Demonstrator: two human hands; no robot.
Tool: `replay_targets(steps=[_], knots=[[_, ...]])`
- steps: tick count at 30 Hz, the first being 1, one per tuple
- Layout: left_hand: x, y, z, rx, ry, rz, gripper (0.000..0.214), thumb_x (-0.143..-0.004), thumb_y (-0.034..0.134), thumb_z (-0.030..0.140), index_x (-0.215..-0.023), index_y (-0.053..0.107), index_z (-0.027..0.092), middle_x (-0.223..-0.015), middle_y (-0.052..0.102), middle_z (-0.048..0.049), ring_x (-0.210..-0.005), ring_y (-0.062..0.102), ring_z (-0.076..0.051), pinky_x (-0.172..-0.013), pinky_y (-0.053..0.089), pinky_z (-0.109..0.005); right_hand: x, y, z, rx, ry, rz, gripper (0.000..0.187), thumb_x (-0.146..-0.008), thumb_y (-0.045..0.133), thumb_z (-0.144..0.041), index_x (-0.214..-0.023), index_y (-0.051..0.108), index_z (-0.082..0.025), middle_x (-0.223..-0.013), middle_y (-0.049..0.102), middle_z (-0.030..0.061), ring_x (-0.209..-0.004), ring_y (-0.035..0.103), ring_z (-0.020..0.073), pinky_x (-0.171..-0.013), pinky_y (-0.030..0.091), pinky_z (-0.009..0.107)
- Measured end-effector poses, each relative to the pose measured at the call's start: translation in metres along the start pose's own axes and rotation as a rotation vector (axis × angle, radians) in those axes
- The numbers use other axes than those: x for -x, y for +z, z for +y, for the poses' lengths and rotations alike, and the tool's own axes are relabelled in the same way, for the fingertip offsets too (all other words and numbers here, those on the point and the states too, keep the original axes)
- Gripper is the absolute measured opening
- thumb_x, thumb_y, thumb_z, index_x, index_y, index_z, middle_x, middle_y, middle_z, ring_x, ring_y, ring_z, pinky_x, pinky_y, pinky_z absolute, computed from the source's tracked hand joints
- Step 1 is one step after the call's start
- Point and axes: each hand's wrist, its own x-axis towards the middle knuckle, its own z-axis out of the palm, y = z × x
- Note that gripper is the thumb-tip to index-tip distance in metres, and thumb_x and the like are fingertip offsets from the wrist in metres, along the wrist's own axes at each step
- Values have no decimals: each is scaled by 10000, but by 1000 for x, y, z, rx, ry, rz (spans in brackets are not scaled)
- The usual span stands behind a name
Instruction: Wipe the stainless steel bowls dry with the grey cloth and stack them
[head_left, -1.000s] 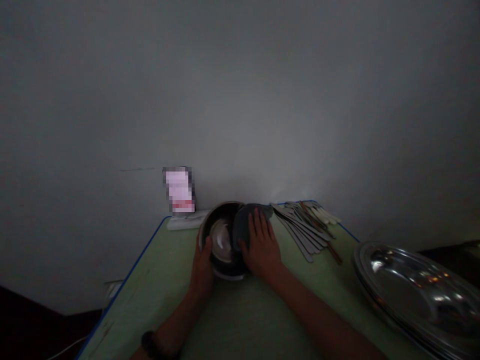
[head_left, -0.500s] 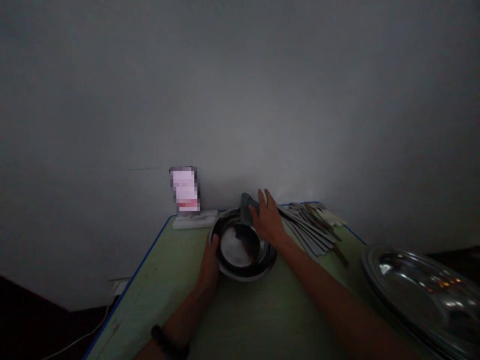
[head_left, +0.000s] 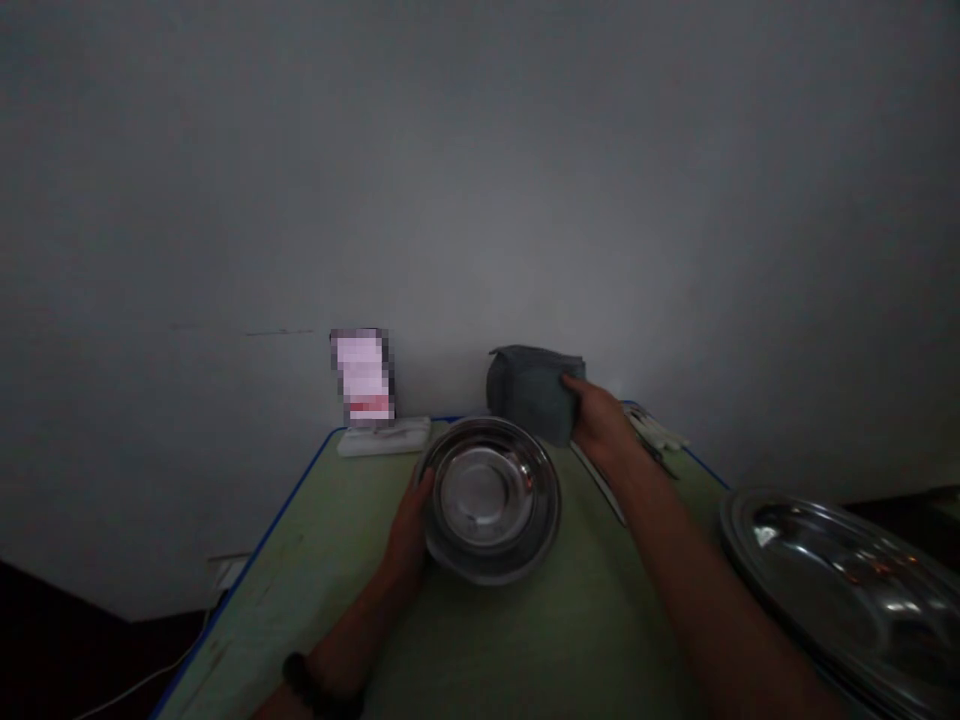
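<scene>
My left hand (head_left: 409,530) grips a round stainless steel bowl (head_left: 480,495) by its left side, the thumb over the rim. The bowl's inside faces me, above the green table. To the right and behind it, my right hand (head_left: 602,425) is closed on the right end of a folded grey cloth (head_left: 532,390), which hangs just beyond the bowl's far rim. Apart from its thumb, the right hand's fingers are hidden by the cloth.
Large oval steel trays (head_left: 840,580) are at the table's right. Cutlery (head_left: 656,430) lies at the back right, partly hidden by my right arm. A phone (head_left: 364,375) with a blurred screen leans on the wall behind a white flat object (head_left: 384,437). The green tabletop (head_left: 322,540) has blue edges.
My right hand has moved right, pulling the grey cloth out of the bowl, and the cloth now shows broad and folded. The bowl has tipped and shifted slightly toward me.
</scene>
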Motion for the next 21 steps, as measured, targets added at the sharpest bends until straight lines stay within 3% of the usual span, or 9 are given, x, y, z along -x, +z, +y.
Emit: replay_targets(steps=[4,7,8,10,12,14,17,21], knots=[[4,2,-1,-1,-7,-19,450,-785,615,514,-1138,682,243,-1262,677,-81,-1229,574,-330,-1077,406,-497,-6,-14,-29,-77,25,148,287,-835,491,-332,-934,668,-129,-784,729,69,-840,690,218,-804,549,380],[4,4,-3,-23,38,-48,433,-773,621,527,-1095,701,248,-1264,676,-76,-1259,547,-335,-1097,384,-495,8,-11,-43,203,-219,242,352,-861,490,-355,-1050,675,-124,-928,744,81,-965,668,238,-905,507,416],[4,4,-3,-28,62,-52,426,-766,628,527,-1082,706,251,-1269,673,-71,-1274,534,-331,-1112,365,-488,15,-6,-45,343,-302,192,367,-874,481,-343,-1098,671,-123,-1010,739,98,-1024,658,247,-949,483,425],[4,6,-3,-25,93,-53,431,-749,642,532,-1069,711,252,-1281,666,-63,-1288,522,-319,-1130,344,-470,29,6,-44,596,-380,-53,396,-891,483,-311,-1187,647,-106,-1180,694,151,-1149,621,265,-1029,433,429],[5,8,-1,-20,101,-56,459,-734,652,545,-1075,712,244,-1274,671,-68,-1270,540,-313,-1116,368,-458,40,21,-39,786,-372,-403,437,-898,522,-351,-1219,634,-77,-1315,609,209,-1261,551,291,-1081,395,437],[8,8,3,-24,104,-58,495,-708,677,562,-1076,718,233,-1223,698,-83,-1226,577,-320,-1076,418,-452,47,32,-34,890,-368,-588,488,-906,546,-367,-1295,580,-75,-1420,512,220,-1351,457,293,-1123,353,443],[13,7,8,-40,110,-62,554,-644,742,568,-1065,730,208,-1113,743,-98,-1151,625,-341,-1022,468,-448,48,36,-31,940,-374,-603,543,-884,602,-250,-1389,478,-96,-1463,471,195,-1378,419,267,-1142,334,422],[20,7,12,-33,57,-107,602,-603,779,563,-1055,729,169,-1040,761,-109,-1064,665,-356,-971,501,-442,40,24,-33,921,-299,-711,424,-845,646,-197,-1261,591,-130,-1274,647,143,-1186,603,253,-1042,442,388]])
